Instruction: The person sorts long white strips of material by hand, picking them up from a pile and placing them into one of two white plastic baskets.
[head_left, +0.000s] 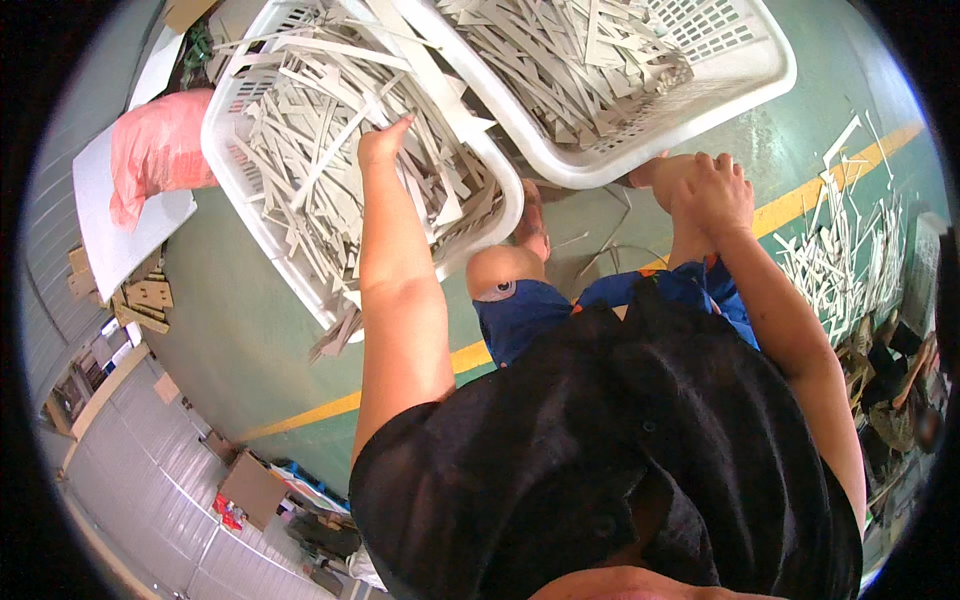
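Observation:
My left hand (386, 141) reaches over a white plastic basket (512, 196) heaped with thin off-white strips (322, 161). It touches or lies just above the strips; its fingers are mostly hidden, so a hold cannot be told. My right hand (716, 191) rests on my bent right knee, fingers spread and holding nothing. A second white plastic basket (720, 124), to the right of the first, also contains many off-white strips and angular pieces (555, 67). A wider flat strip (442, 82) lies across the first basket's right side, near the second.
Loose strips (847, 247) are piled on the green floor at right, near a yellow line (795, 210). Left of the baskets, a pink plastic bag (161, 146) lies on a white board (112, 247), with wooden pieces (146, 300) beside it. Another person (896, 382) is at the far right edge.

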